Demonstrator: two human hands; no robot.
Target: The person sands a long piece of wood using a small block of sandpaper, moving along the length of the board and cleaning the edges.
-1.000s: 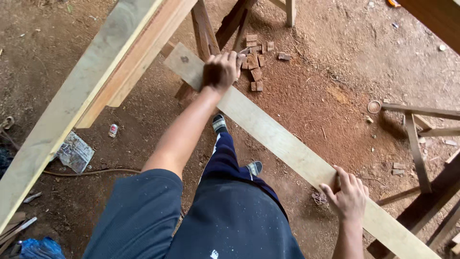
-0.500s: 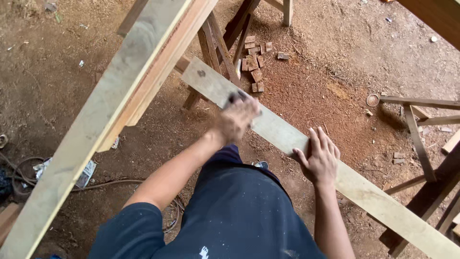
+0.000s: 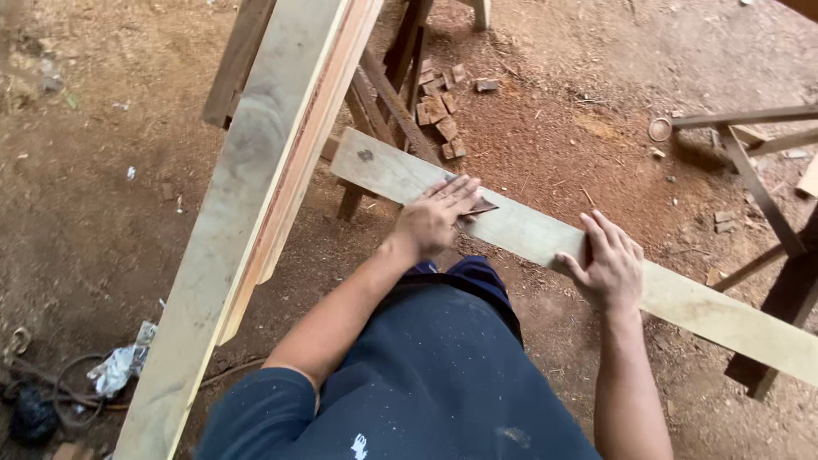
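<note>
A long pale wooden plank (image 3: 379, 166) runs diagonally from the upper middle to the lower right, resting on a sawhorse (image 3: 388, 89). My left hand (image 3: 433, 220) lies flat on the plank and presses down a small dark sheet, likely sandpaper (image 3: 481, 207), whose edge sticks out past my fingertips. Further right, my right hand (image 3: 609, 262) grips the plank, fingers spread over its top and far edge. My dark blue trousers fill the bottom of the view.
A stack of long boards (image 3: 256, 213) crosses steeply on the left. Small wood offcuts (image 3: 439, 111) lie on the dirt ground beyond the plank. Another wooden frame (image 3: 754, 170) stands at right. A cable and crumpled wrapper (image 3: 119, 368) lie at lower left.
My left hand has slid back along the plank from its far end toward me. My right hand has shifted up the plank, closer to the left hand.
</note>
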